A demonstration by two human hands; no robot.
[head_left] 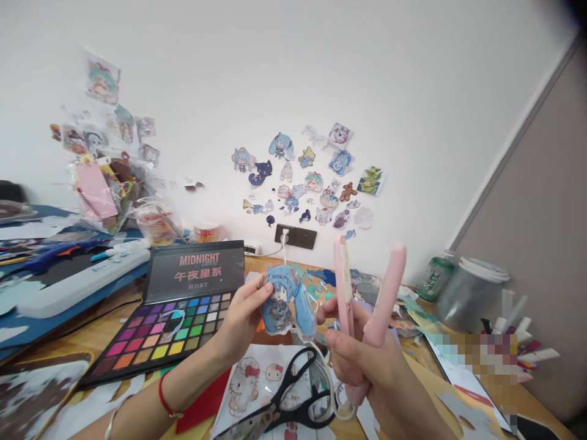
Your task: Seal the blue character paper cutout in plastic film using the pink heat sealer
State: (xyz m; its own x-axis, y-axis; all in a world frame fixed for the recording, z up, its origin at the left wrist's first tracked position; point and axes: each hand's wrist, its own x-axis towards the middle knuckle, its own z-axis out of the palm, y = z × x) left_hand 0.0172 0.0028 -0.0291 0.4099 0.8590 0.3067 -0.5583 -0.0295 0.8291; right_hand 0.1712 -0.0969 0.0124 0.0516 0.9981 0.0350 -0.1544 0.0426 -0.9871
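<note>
My left hand pinches the left edge of a flat blue-haired cartoon character cutout with a clear border. To its right, my right hand is wrapped round the lower part of a pink mini hair straightener, whose two arms are spread apart in a V. Its white cord loops down by the wrist. The cutout and the straightener are apart from each other. Below both hands, black-handled scissors lie on a sheet of Hello Kitty drawings.
An opened eyeshadow palette lies at the left. Beyond it are a white power strip and a plastic bag of scraps. A green can, a lidded clear tub and several markers stand at the right. Stickers cover part of the wall.
</note>
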